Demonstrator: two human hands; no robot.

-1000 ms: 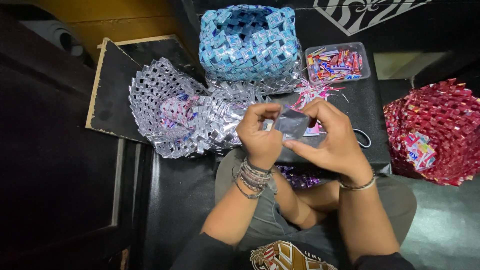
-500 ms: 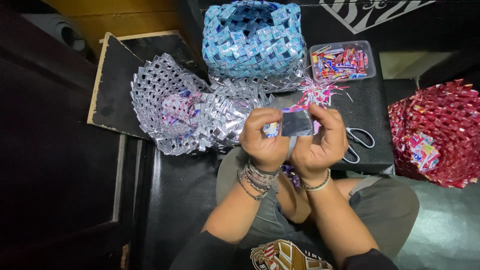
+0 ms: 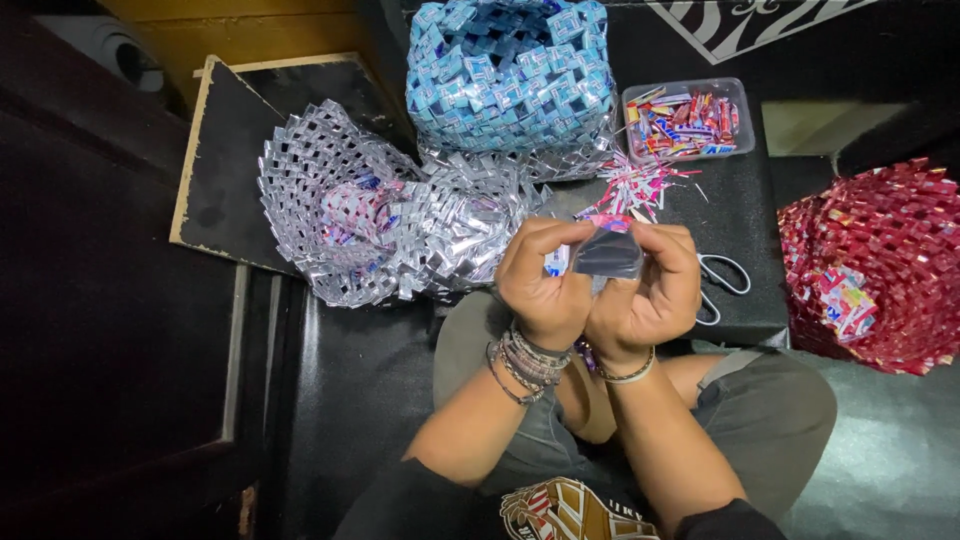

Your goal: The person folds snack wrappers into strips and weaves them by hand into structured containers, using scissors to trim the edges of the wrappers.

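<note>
My left hand (image 3: 540,280) and my right hand (image 3: 645,295) are pressed together above my lap, both pinching a small shiny silver-grey wrapper strip (image 3: 606,255) between thumbs and fingers. A bit of blue and white wrapper shows by my left fingers. Just beyond my hands lies a silver woven wrapper piece (image 3: 385,225), shaped like a wide floppy bowl. Bracelets ring both wrists.
A blue woven wrapper basket (image 3: 510,75) stands at the back. A clear tub of folded coloured wrappers (image 3: 685,118) sits to its right, loose scraps (image 3: 630,190) in front. Scissors (image 3: 722,285) lie right of my hands on a black pad. A red woven basket (image 3: 875,265) is at far right.
My right hand has closed in toward the left, so both hands now press together on the wrapper strip, slightly lower and nearer my body.
</note>
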